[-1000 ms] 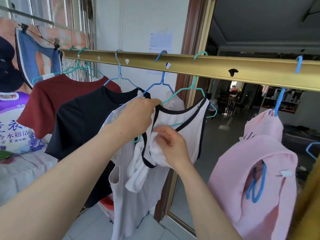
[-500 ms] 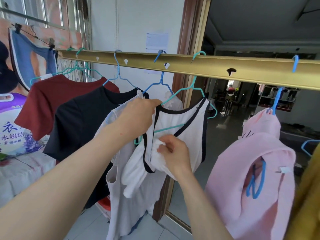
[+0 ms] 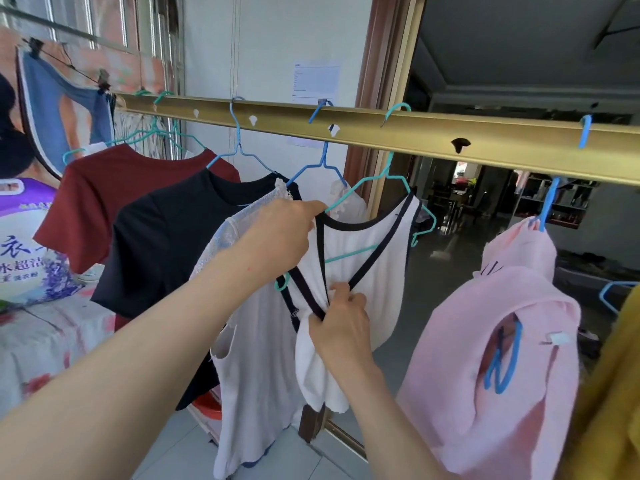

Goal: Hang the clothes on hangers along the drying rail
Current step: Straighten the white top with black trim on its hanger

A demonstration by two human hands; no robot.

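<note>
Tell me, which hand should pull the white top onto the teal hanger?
Probably the right hand: it pinches the white top by its black trim, while the left hand holds the teal hanger.

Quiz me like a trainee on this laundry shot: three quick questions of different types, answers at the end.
1. True or false: the teal hanger carrying the white tank top is hooked on the gold drying rail.
2. The right hand grips: A) the tank top, B) a blue hanger, C) the rail.
3. What colour is the garment hanging right of the tank top?
Key: 1 true; 2 A; 3 pink.
</note>
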